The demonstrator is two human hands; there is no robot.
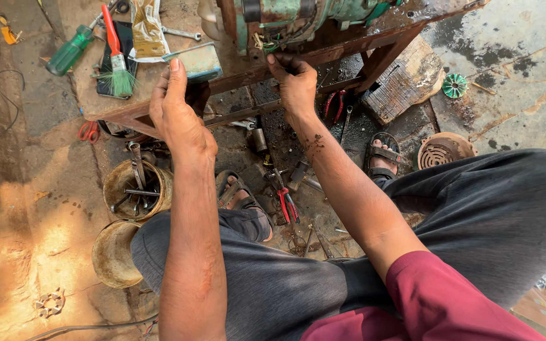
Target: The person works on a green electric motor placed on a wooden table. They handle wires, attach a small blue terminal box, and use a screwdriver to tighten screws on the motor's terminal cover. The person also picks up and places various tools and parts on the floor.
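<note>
A low wooden table (374,28), greasy and dark along its front rail, fills the top of the view, with a green motor (304,16) standing on it. The person sits before it in grey trousers (488,215) and a maroon sleeve (450,297), sandalled feet on the stained floor (20,189).

The right hand (295,82) is at the table's front edge just below the motor; its fingers (282,63) are curled and pressed together at a small bundle of wires (270,44) there, though I cannot tell whether they pinch the wires or only the rail. The left hand (175,110) rests against the table's left part, fingers held together and pointing up, touching a pale blue-green tin (200,60) that sits on the table top.

Beside the left knee stand two rusty cans (135,188), the nearer-to-table one full of spanners. Further left on the table lie a red-handled brush (116,57) with green bristles and a green screwdriver (71,50). Red pliers (287,202) lie on the floor between the feet.
</note>
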